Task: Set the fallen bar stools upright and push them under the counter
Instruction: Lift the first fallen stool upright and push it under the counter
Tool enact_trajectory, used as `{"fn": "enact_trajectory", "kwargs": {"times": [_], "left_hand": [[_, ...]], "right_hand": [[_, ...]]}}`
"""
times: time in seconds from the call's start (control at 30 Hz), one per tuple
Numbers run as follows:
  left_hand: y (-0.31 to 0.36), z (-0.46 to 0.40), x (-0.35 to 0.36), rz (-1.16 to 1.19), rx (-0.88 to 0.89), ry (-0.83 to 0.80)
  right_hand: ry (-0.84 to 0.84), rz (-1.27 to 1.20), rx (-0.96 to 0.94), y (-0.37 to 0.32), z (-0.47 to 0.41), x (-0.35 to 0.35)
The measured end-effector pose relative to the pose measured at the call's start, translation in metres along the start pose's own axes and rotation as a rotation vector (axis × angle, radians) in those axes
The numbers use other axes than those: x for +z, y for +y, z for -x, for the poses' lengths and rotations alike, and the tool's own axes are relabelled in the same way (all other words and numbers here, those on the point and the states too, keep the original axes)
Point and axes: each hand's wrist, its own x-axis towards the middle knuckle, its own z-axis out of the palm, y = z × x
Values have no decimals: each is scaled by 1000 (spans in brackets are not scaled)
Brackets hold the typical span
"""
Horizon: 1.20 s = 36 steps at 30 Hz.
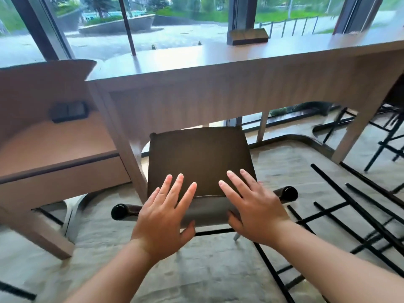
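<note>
The desk (218, 62) stretches wide ahead of and above both hands, its apron overhanging the far edge of the upright bar stool (199, 158), whose dark square seat lies straight in front of the hands with its depth running directly away from them toward the opening under the desk. To the right of the hands, black metal legs of a second stool (360, 206) sprawl over the pale floor (196, 270), apparently a stool on its side, though the view cuts it off and blurs it. The seat's near end carries a padded roll with dark round caps poking out on either side of the hands. The left hand (164, 215) lies flat on the near left part of the seat, fingers straight and spread, thumb tucked under the front edge; the right hand (253, 211) mirrors it on the near right part. Neither grip closes round anything: both are fully open, palms pressing. Both hands sit equally near the stool, so an even forward shove along the seat's depth should carry it squarely under.
</note>
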Motion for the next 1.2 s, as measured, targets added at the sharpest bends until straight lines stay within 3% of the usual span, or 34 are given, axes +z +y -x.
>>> {"fn": "enact_trajectory", "kwargs": {"times": [0.2, 0.67, 1.2], "left_hand": [[-25, -52, -14, 23, -25, -150], [-76, -151, 7, -83, -74, -181], [-112, -223, 22, -44, -150, -252]], "right_hand": [[-72, -16, 4, 19, -52, -13], [-71, -19, -76, 69, -160, 0], [-162, -81, -180, 113, -241, 15]]}}
